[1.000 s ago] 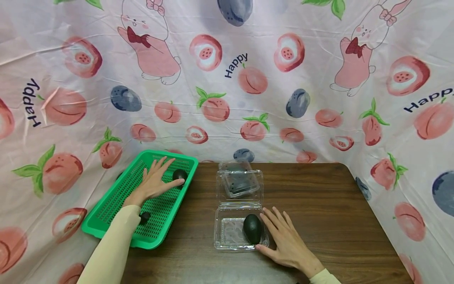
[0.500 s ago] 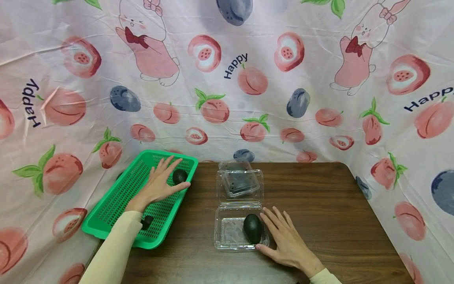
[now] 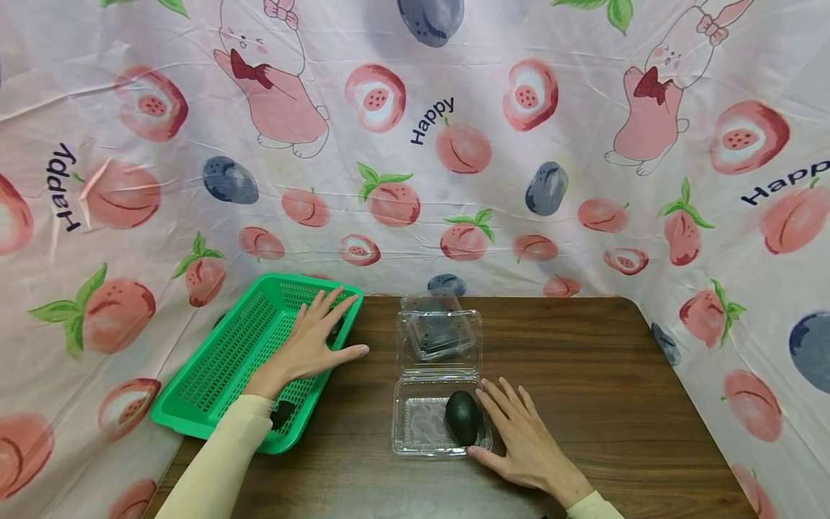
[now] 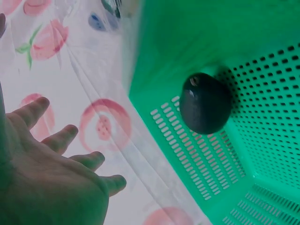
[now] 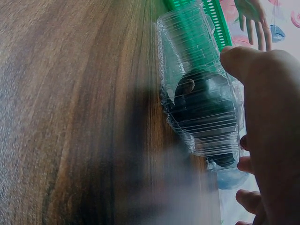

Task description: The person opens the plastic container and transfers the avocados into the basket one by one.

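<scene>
My left hand [image 3: 310, 347] hovers over the right side of a green plastic basket [image 3: 249, 353], fingers spread and holding nothing. Beneath it lies a dark avocado [image 4: 206, 103], mostly covered by the hand in the head view but plain in the left wrist view, against the basket's end wall. In the middle of the table, a clear plastic clamshell box [image 3: 421, 425] stands with its lid up. Another dark avocado [image 3: 462, 418] rests in the right half of its base. My right hand [image 3: 524, 441] lies along the box's right side, thumb at the front corner and fingers extended.
Behind the raised lid sits another clear plastic container [image 3: 444, 335], seen partly through it. The brown wooden table [image 3: 583, 360] meets a fruit-and-rabbit printed cloth [image 3: 428, 194] at the back and both sides. A dark wrist device [image 3: 282, 414] shows beside my left sleeve.
My left hand has drifted right over the basket, its thumb now past the right rim, and covers most of the avocado there. The right hand, box and its avocado have stayed put.
</scene>
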Tool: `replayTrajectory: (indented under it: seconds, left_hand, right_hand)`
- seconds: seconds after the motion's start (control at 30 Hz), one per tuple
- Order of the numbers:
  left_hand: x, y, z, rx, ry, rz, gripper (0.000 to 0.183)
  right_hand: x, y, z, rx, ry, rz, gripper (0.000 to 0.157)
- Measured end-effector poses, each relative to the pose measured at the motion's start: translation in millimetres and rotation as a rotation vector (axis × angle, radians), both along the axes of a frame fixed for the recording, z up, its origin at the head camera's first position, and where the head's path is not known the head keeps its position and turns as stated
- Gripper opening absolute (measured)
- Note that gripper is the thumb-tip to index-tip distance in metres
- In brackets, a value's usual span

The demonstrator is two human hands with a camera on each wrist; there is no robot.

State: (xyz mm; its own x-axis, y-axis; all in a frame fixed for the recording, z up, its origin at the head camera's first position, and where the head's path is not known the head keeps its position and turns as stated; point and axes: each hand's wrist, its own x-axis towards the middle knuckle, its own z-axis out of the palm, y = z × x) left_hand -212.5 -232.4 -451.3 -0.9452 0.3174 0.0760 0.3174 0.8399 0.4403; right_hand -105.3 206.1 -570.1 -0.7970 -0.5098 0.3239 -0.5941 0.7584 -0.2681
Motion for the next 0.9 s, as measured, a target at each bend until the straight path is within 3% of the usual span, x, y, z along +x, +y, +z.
replayTrajectory:
  seconds: [0.9]
  left_hand:
    - [30.0, 63.9, -2.8, -0.032, 0.108, -0.23, 0.104]
  right_hand:
    - [4.6, -4.0, 0.2, 0.011, 0.046, -0.014, 0.096]
